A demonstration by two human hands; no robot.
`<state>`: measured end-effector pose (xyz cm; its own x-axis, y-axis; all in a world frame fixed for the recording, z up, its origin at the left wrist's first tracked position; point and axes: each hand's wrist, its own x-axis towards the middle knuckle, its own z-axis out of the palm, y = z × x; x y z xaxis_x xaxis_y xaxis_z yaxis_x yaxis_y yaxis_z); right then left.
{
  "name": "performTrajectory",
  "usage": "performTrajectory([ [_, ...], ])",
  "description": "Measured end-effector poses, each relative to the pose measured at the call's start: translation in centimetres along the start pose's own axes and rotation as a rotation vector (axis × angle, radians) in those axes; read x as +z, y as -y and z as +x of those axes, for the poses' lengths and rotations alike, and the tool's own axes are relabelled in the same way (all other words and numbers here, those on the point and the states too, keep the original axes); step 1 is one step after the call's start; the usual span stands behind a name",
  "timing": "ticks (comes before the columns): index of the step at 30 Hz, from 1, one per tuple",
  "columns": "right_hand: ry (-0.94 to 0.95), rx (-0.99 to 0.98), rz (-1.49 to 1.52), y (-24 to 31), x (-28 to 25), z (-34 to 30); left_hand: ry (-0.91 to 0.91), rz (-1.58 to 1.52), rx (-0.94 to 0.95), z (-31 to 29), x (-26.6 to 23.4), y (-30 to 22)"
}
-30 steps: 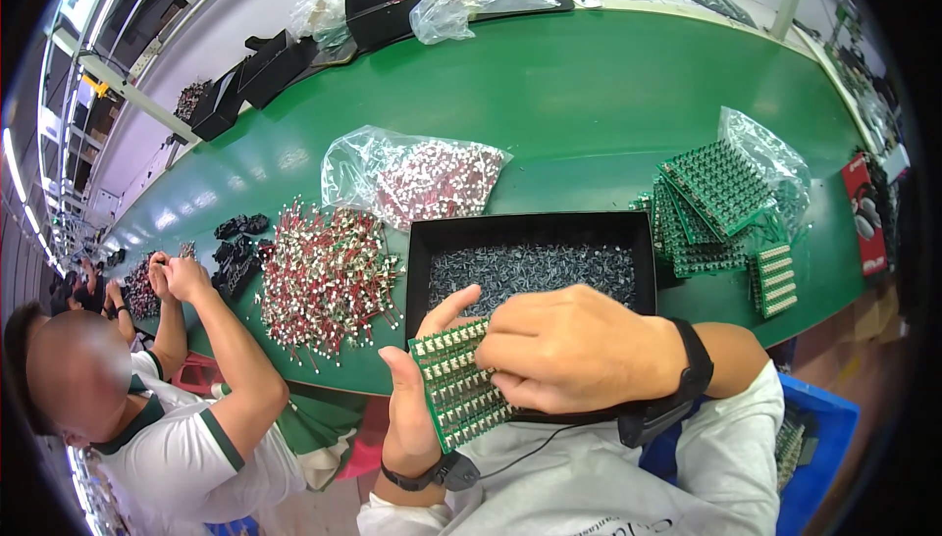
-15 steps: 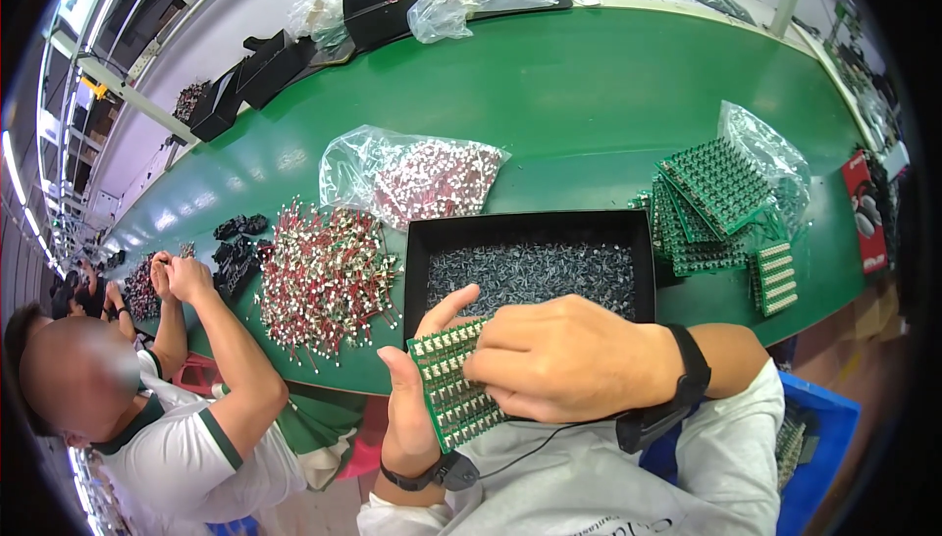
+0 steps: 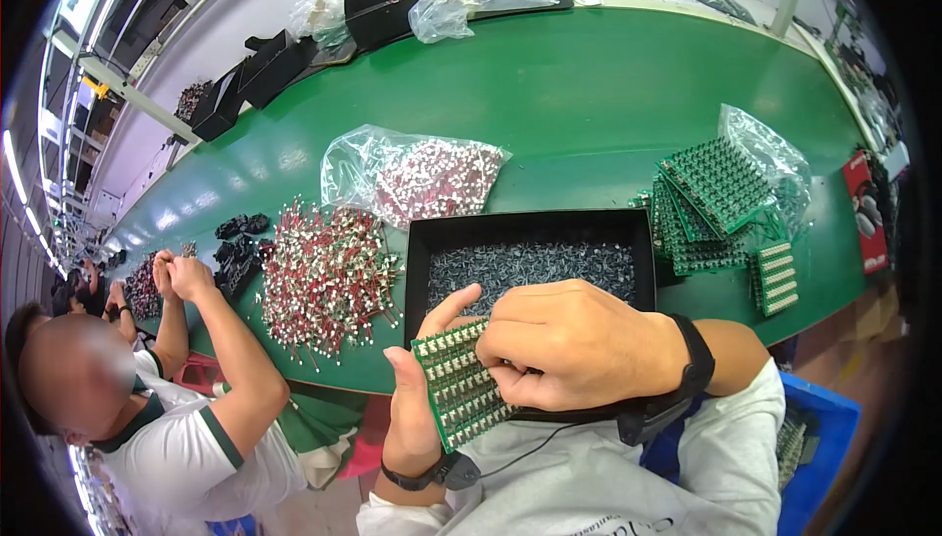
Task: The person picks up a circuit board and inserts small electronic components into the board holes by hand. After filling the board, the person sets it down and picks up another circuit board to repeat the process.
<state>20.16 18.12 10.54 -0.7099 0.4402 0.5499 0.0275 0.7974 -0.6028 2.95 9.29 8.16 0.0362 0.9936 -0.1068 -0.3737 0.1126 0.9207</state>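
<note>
My left hand holds a green circuit board panel tilted, thumb along its left edge and a finger behind the top. Rows of small white connectors cover the panel. My right hand is closed over the panel's right side, fingertips bent down onto the connector rows. Whatever its fingertips pinch is hidden by the hand. Just beyond both hands stands a black box with a layer of small dark metal-legged parts in it.
Left of the box lies a heap of red-wired white connectors; behind it, a clear bag of similar parts. Stacked green boards are at right, a blue crate below. At left, a co-worker handles small parts.
My right hand has shifted slightly up and right over the panel, uncovering more connector rows. My left hand keeps its hold, with the panel barely moved.
</note>
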Motion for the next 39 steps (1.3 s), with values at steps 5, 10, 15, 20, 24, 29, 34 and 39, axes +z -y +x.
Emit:
performTrajectory([
  [5, 0.038, -0.024, 0.01, 0.4, 1.3, -0.6, 0.002, 0.036, -0.013, 0.1, 0.1, 0.1],
  [10, 0.044, -0.012, -0.06, 0.4, -0.1, -0.3, 0.002, 0.032, -0.029, -0.1, -0.2, -0.1],
  [15, 0.009, -0.016, -0.021, 1.1, 0.8, -0.3, 0.018, 0.081, -0.008, 0.1, -0.2, 0.2],
  [20, -0.002, -0.096, 0.02, 0.9, 1.9, -0.6, 0.039, 0.171, 0.015, -0.1, 0.3, 0.0],
  [24, -0.006, -0.093, 0.042, 0.4, 0.7, -0.4, 0.029, 0.119, -0.013, -0.1, -0.2, 0.1],
  [29, -0.032, -0.056, -0.045, 0.9, 0.4, -0.2, 0.028, 0.108, 0.015, -0.1, 0.7, -0.1],
  [34, 0.008, -0.08, -0.024, 1.7, 1.8, -0.8, 0.07, 0.222, 0.04, 0.1, 0.6, 0.1],
  [39, -0.056, -0.144, 0.077, 1.2, 1.2, -0.4, 0.023, 0.204, 0.006, 0.0, 0.9, -0.4],
])
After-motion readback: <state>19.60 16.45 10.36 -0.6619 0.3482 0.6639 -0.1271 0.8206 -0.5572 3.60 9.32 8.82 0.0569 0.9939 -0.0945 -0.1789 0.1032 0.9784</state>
